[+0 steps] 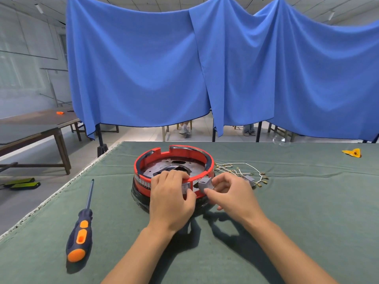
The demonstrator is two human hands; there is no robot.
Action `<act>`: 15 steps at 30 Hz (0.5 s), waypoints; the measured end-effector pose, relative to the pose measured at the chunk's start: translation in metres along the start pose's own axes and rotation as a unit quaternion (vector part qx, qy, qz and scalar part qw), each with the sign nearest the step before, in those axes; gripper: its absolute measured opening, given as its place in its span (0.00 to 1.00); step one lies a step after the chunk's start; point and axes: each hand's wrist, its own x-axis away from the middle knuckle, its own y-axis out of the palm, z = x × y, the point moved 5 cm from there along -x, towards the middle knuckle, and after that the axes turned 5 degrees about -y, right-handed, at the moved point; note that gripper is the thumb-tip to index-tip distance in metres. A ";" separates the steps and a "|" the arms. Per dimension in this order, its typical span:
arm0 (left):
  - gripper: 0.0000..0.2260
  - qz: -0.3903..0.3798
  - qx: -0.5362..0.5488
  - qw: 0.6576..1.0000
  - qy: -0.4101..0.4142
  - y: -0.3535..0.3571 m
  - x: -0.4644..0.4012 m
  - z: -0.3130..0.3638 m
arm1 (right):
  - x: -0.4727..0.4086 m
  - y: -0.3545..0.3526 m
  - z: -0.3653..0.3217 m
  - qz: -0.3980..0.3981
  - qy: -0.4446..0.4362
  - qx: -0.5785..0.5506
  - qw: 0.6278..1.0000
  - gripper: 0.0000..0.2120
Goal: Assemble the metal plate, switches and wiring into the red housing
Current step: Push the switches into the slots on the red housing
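Observation:
The round red housing [178,152] stands on the green table cover, with the dark metal plate [162,168] lying inside it. My left hand [171,198] grips the housing's near rim, fingers over the edge, thumb beside a white switch [185,188] set in the front wall. My right hand [231,191] pinches a small grey switch [204,184] right at the housing's front wall, next to the white one. White wiring with brass terminals [242,171] lies to the right of the housing, with another grey switch [249,178] partly hidden behind my right hand.
A screwdriver [82,226] with a dark blue and orange handle lies on the left of the table. A yellow plastic piece [353,153] sits far right. The table's left edge [61,189] runs diagonally. Blue curtains hang behind; other tables stand at left.

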 end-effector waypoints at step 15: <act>0.10 0.006 0.047 0.998 0.047 -0.005 0.001 0.000 | 0.004 0.006 -0.005 -0.008 -0.114 0.105 0.988 0.16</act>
